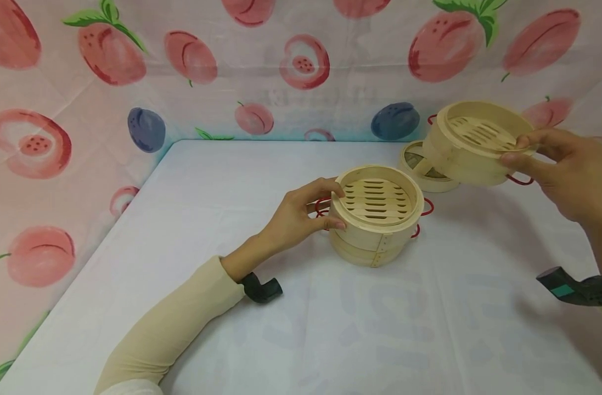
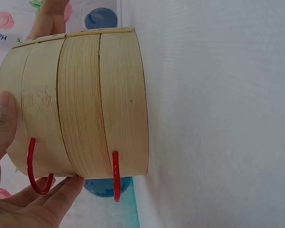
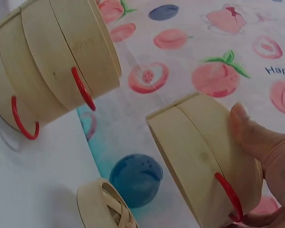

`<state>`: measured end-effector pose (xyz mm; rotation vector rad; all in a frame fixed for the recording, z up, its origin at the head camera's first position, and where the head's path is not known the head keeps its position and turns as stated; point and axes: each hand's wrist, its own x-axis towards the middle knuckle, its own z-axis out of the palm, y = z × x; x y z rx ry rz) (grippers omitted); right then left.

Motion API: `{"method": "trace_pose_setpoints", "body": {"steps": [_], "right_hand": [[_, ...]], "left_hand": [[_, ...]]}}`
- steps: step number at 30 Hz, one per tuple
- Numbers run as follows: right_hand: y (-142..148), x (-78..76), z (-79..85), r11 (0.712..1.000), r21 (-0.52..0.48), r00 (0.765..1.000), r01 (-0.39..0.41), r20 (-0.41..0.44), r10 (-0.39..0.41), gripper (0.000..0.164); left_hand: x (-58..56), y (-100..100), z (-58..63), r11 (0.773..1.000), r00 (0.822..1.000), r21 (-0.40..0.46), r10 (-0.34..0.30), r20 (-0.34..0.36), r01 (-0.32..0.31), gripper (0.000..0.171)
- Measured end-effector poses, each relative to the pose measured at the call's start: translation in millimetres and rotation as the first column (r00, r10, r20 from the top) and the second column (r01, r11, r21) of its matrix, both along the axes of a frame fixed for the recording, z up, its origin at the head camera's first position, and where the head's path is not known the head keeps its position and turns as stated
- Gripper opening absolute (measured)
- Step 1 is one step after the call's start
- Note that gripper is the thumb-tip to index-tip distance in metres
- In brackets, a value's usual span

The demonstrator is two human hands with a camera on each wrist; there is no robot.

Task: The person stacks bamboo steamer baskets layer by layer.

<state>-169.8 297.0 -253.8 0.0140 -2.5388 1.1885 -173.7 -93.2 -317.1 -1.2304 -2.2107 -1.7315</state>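
While the left hand (image 1: 296, 214) grips stacked steamers (image 1: 362, 237) at frame centre, the right hand (image 1: 572, 167) pinches a steamer tier (image 1: 459, 159), upper right, before a part-hidden, probable lid (image 1: 438, 184).

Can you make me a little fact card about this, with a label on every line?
Stack: two round, pale bamboo steamer baskets, upright on a white table
Left hand: grips the upper basket by its rim
Right hand: holds another round, pale bamboo steamer basket, tilted, in the air
Handles: red loops on all three baskets
Farther back: round, pale bamboo lid with a woven top, partly hidden
Backdrop: pale pink cloth with fruit prints
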Motion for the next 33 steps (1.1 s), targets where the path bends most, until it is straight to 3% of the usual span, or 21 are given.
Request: {"method": "trace_pose_setpoints", "body": {"steps": [7,12,26,33], "right_hand": [[-16.0,4.5,5.6,0.999,0.043,0.998,-0.021,0.057,0.018,0.016],[-27.5,8.3,6.3,0.995,0.078,0.998,-0.063,0.016,0.062,0.017],[-43.7,12.4,5.1,0.979,0.159,0.992,-0.126,0.019,0.125,0.024],[-53.9,18.0,6.3,0.979,0.140,0.989,-0.149,-0.002,0.150,0.025]], "left_hand": [[0.2,-0.4,-0.3,1.000,1.000,-0.006,0.004,0.000,-0.004,0.045],[1.1,-0.1,1.3,1.000,1.000,-0.013,0.012,0.004,-0.012,0.046],[0.3,0.2,-0.3,1.000,1.000,0.001,0.005,-0.010,-0.005,0.046],[-0.3,0.6,0.0,1.000,1.000,0.013,-0.005,-0.020,0.005,0.046]]}}
